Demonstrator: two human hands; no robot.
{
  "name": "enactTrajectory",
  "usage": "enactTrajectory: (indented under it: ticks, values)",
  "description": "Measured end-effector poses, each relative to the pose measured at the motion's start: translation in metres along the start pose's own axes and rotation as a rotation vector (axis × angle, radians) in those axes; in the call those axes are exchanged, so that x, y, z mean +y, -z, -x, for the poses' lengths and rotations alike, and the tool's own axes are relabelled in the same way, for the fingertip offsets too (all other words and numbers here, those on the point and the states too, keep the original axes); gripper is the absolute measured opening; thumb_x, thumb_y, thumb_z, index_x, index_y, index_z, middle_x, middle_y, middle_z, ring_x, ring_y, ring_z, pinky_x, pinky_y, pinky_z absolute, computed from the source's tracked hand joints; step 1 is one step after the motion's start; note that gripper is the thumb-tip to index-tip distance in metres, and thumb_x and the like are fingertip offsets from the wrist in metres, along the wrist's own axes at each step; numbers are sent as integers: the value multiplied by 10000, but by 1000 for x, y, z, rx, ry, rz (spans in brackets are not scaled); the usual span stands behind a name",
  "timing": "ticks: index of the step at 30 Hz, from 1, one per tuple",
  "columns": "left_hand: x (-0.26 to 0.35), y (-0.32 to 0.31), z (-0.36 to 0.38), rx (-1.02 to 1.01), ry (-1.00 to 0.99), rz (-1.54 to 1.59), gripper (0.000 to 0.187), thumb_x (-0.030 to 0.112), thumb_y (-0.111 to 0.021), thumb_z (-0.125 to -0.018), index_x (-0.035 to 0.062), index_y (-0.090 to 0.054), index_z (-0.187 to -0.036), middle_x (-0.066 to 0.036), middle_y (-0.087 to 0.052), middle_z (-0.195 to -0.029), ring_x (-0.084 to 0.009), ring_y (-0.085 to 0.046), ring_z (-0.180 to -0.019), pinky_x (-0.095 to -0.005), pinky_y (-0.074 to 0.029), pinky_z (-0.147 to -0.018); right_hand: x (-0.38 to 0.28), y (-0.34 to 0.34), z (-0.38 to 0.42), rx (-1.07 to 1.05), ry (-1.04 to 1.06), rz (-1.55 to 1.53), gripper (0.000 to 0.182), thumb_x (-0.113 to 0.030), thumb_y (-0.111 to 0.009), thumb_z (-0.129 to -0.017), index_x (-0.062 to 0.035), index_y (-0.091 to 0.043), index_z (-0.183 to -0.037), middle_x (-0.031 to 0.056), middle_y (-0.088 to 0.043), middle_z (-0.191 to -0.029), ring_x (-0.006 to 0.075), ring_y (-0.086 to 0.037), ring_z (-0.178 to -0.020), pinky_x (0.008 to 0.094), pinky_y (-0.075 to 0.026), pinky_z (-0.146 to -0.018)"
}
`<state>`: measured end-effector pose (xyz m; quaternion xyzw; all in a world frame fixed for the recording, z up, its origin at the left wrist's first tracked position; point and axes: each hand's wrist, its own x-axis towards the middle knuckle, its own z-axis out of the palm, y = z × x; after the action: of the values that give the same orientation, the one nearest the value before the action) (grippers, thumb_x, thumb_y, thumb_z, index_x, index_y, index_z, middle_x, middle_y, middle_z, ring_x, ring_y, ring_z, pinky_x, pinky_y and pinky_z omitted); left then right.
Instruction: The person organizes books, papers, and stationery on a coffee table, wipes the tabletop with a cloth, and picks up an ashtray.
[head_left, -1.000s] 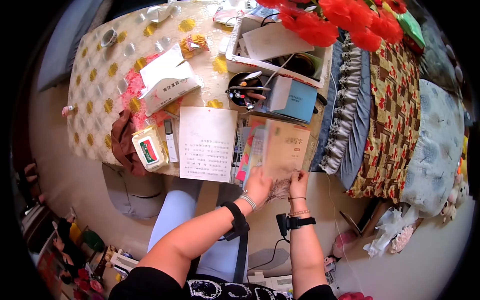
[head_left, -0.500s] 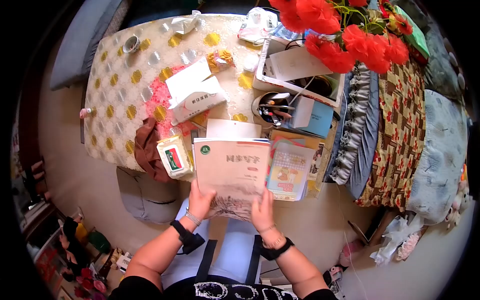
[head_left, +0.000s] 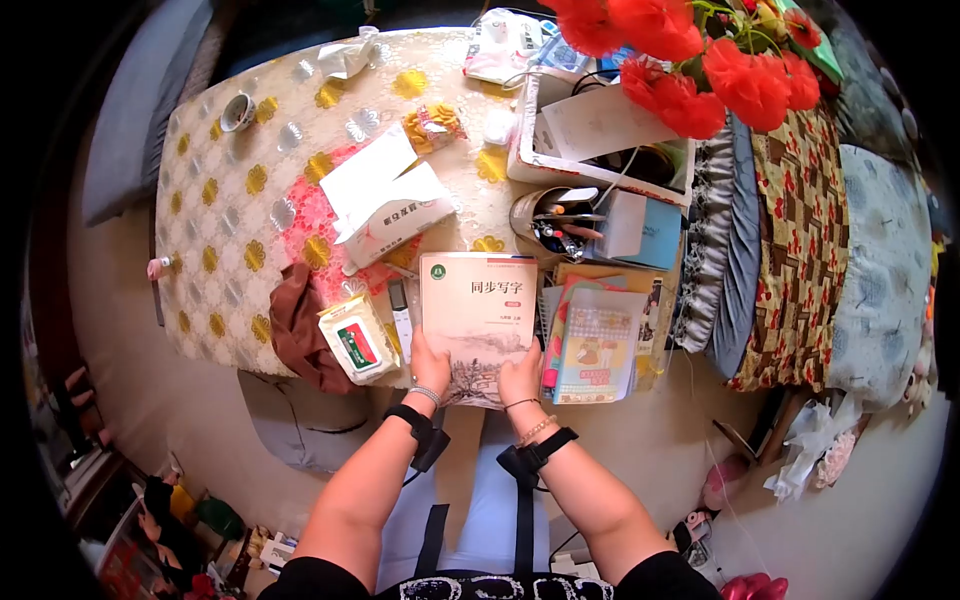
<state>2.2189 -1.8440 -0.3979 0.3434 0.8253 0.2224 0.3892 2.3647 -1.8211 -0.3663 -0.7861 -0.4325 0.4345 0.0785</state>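
A pale pink handwriting workbook (head_left: 480, 310) with Chinese characters and a round green emblem on its cover lies level at the table's front edge. My left hand (head_left: 430, 368) grips its lower left edge, and my right hand (head_left: 520, 378) grips the lower right. Both thumbs rest on the cover; the fingers beneath are hidden. Left of the workbook are a remote control (head_left: 401, 318) and a pack of wet wipes (head_left: 358, 342). Close to my right hand sits a stack of notebooks (head_left: 597, 345), the top one bearing a cartoon picture.
A tissue box (head_left: 400, 222), a snack bag (head_left: 434, 127) and a pen holder (head_left: 540, 236) stand behind the workbook. Farther right are a white storage box (head_left: 600, 172) and red flowers (head_left: 670, 100). Brown cloth (head_left: 305, 335) hangs over the front edge; a small bowl (head_left: 238, 113) is far left.
Both hands have carried the workbook forward, and it now sits squarer and farther over the table. The white sheet behind it is covered, and the remote control has come into view.
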Motion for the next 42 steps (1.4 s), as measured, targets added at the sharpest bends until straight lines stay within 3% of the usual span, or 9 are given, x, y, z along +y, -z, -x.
enactTrajectory:
  ticks: [6, 10, 15, 18, 21, 25, 28, 36, 42]
  values:
    - [12, -9, 7, 36, 40, -118, 658, -57, -557, -640, -2, -287, -1237, -213, -359, -1193, -367, -367, -1099, -383, -306, -931, 12, -11, -17, 44, -115, -12, 623, -74, -477, -694, 55, -242, -1256, 264, -362, -1217, 387, -309, -1155, 396, -237, -995]
    - [6, -18, 20, 190, -57, -201, 693, -53, -540, -634, -11, -255, -1265, -214, -285, -1255, -375, -299, -1153, -395, -239, -979, -6, 13, 8, 10, 100, -22, 678, -76, -526, -722, 50, -181, -1292, 257, -295, -1290, 354, -289, -1210, 357, -249, -1003]
    - [105, 3, 65, 58, -333, 43, 593, -45, -471, -695, -21, -285, -1258, -208, -295, -1284, -337, -273, -1205, -377, -190, -1015, -2, 105, 62, -177, 498, -264, 390, -38, -504, -775, 0, -450, -1159, 147, -472, -1174, 253, -433, -1111, 332, -316, -954]
    - [152, -19, 94, -238, -530, 223, 490, -23, -482, -732, 2, -375, -1210, -159, -400, -1218, -292, -378, -1148, -359, -273, -980, 59, 137, 10, 215, 273, -204, 325, -84, -512, -784, 9, -482, -1094, 166, -512, -1079, 292, -474, -1022, 364, -347, -911]
    - [146, -85, 112, -301, -381, 193, 526, 11, -519, -710, -15, -360, -1211, -199, -376, -1216, -306, -353, -1160, -349, -276, -979, 114, 149, -48, 325, 252, 37, 415, -182, -578, -769, 24, -461, -1110, 187, -516, -1049, 290, -492, -987, 360, -377, -874]
    - [121, -140, 88, -288, 90, 189, 609, 40, -540, -675, -8, -311, -1238, -242, -365, -1198, -360, -345, -1132, -386, -272, -970, 135, 145, -83, 100, 124, -60, 475, -234, -628, -740, 27, -460, -1100, 179, -545, -992, 283, -529, -923, 350, -414, -823]
    - [110, -152, 81, -305, 174, 205, 626, 32, -541, -663, -6, -297, -1238, -236, -376, -1171, -366, -356, -1095, -390, -278, -956, 140, 144, -86, 86, 176, -60, 498, -255, -639, -750, 38, -449, -1104, 123, -573, -972, 190, -552, -870, 278, -433, -787]
    - [176, -117, 154, -279, -308, 166, 606, 3, -509, -687, 17, -256, -1238, -220, -232, -1285, -363, -235, -1211, -371, -221, -1004, 147, 188, -72, -241, -14, -812, 326, -231, -550, -831, 13, -476, -1034, 46, -540, -952, 111, -485, -884, 252, -392, -786]
    - [165, -129, 158, -313, -169, 70, 571, 19, -525, -701, 30, -303, -1226, -194, -340, -1251, -356, -320, -1177, -398, -283, -952, 147, 196, -55, -208, -7, -923, 325, -243, -515, -851, -22, -439, -1077, 19, -491, -969, 105, -435, -872, 245, -338, -812]
